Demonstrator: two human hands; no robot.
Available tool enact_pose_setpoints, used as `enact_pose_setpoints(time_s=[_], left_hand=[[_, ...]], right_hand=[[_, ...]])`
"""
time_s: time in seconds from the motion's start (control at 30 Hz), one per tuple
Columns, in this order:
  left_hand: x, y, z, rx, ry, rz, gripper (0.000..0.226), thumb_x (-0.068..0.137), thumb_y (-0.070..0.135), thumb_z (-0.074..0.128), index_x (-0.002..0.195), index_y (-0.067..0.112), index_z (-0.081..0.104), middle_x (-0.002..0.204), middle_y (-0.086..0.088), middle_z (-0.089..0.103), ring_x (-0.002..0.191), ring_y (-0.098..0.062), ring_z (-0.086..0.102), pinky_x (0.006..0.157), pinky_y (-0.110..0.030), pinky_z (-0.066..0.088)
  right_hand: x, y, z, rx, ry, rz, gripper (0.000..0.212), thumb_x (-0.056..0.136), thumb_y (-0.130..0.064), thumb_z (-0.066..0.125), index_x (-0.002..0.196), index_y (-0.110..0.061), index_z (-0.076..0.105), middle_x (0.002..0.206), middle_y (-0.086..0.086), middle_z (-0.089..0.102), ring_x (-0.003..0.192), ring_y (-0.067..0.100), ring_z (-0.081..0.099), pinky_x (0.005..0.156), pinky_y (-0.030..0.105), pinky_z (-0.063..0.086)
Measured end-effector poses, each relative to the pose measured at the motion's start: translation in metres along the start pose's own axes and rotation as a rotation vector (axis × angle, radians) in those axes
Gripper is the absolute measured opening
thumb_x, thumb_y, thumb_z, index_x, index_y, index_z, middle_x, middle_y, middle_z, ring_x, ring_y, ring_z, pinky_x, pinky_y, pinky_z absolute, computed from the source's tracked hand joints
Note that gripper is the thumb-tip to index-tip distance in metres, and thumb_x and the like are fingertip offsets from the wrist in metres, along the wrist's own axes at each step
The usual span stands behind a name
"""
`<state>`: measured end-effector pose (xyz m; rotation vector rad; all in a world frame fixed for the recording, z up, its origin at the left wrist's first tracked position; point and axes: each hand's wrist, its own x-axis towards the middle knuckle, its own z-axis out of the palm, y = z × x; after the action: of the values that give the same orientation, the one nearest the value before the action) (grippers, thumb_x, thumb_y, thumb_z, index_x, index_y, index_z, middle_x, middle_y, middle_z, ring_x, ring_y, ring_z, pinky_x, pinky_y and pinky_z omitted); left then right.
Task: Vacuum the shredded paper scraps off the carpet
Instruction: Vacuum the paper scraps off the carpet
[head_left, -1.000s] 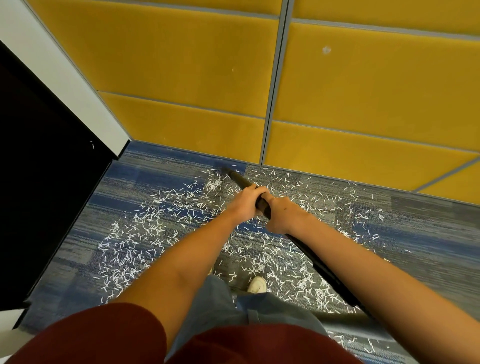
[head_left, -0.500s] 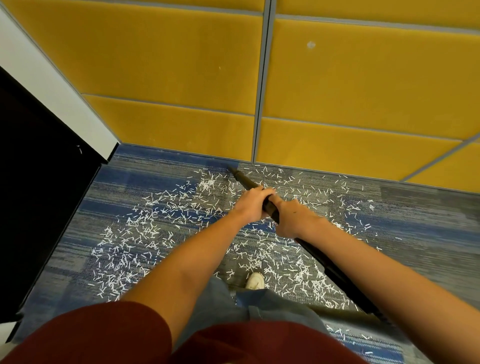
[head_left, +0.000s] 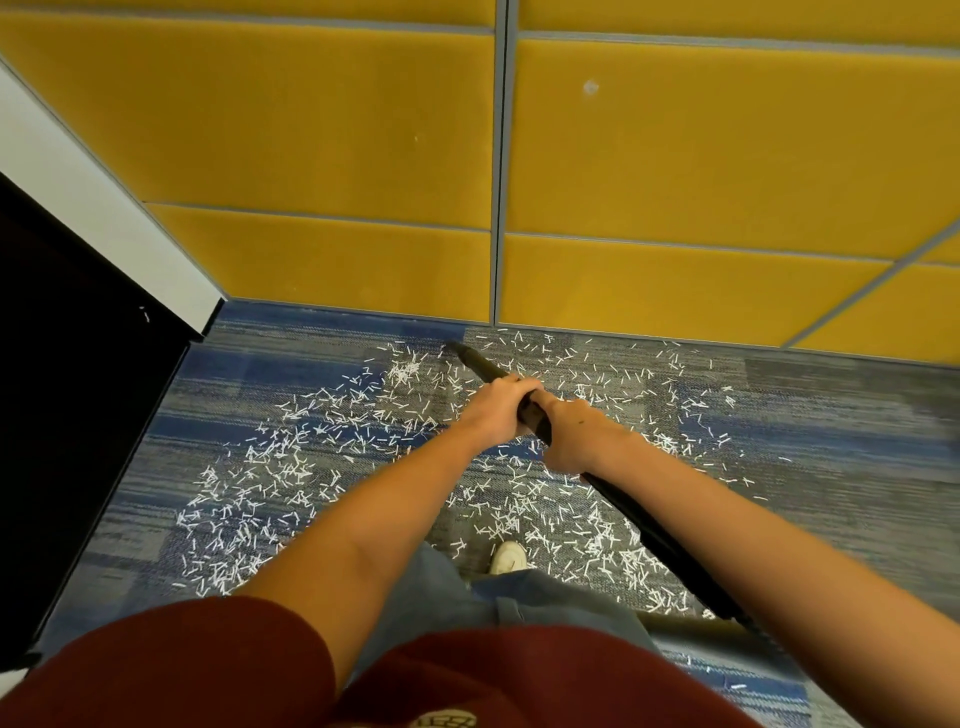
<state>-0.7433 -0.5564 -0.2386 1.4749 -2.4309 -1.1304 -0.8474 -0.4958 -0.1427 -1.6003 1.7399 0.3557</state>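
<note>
Sweeping should go in slow, overlapping passes, I judge, tip kept low so nothing scatters. Scraps (head_left: 291, 467) lie thick on the carpet (head_left: 831, 457) either side of the wand (head_left: 657, 540), from a shoe (head_left: 509, 557) near its lower end out past its tip. Right hand (head_left: 571, 436) and left hand (head_left: 493, 410) both clench the wand, left ahead. Beyond its tip stands a yellow wall (head_left: 311, 156); far left of it, a black cabinet (head_left: 78, 415).

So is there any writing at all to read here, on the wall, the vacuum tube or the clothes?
Nothing here can be read.
Pale print on the maroon shirt: cut off by the bottom edge of the picture, unreadable.
Yellow wall panels, vacuum tube, carpet: no writing shows.
</note>
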Motion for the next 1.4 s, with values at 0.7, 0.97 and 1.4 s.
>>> enact_pose_setpoints(time_s=[0.7, 0.97, 1.4], left_hand=[[-0.005, -0.011, -0.013, -0.046, 0.121, -0.041, 0.051, 0.076, -0.009, 0.063, 0.119, 0.017, 0.058, 0.124, -0.012, 0.053, 0.107, -0.033, 0.056, 0.089, -0.043, 0.049], [-0.007, -0.039, -0.035, -0.051, 0.186, -0.174, 0.049, 0.072, -0.002, 0.071, 0.113, 0.021, 0.057, 0.117, -0.008, 0.053, 0.102, -0.032, 0.058, 0.087, -0.045, 0.05], [-0.016, -0.071, -0.025, -0.05, 0.15, -0.258, 0.059, 0.082, 0.006, 0.064, 0.137, 0.016, 0.046, 0.147, -0.015, 0.032, 0.133, -0.033, 0.034, 0.11, -0.041, 0.032]], right_hand=[[0.009, -0.018, -0.008, -0.074, 0.028, -0.039, 0.073, 0.084, -0.004, 0.057, 0.146, -0.023, 0.023, 0.087, 0.003, 0.049, 0.07, 0.02, 0.055, 0.061, 0.028, 0.051], [0.029, -0.048, -0.017, -0.092, 0.044, -0.143, 0.07, 0.087, -0.005, 0.052, 0.148, -0.025, 0.023, 0.093, 0.006, 0.049, 0.077, 0.024, 0.055, 0.064, 0.03, 0.052], [0.046, -0.062, 0.006, -0.082, -0.017, -0.15, 0.074, 0.085, -0.006, 0.056, 0.148, -0.026, 0.02, 0.096, 0.006, 0.049, 0.084, 0.026, 0.058, 0.079, 0.038, 0.055]])
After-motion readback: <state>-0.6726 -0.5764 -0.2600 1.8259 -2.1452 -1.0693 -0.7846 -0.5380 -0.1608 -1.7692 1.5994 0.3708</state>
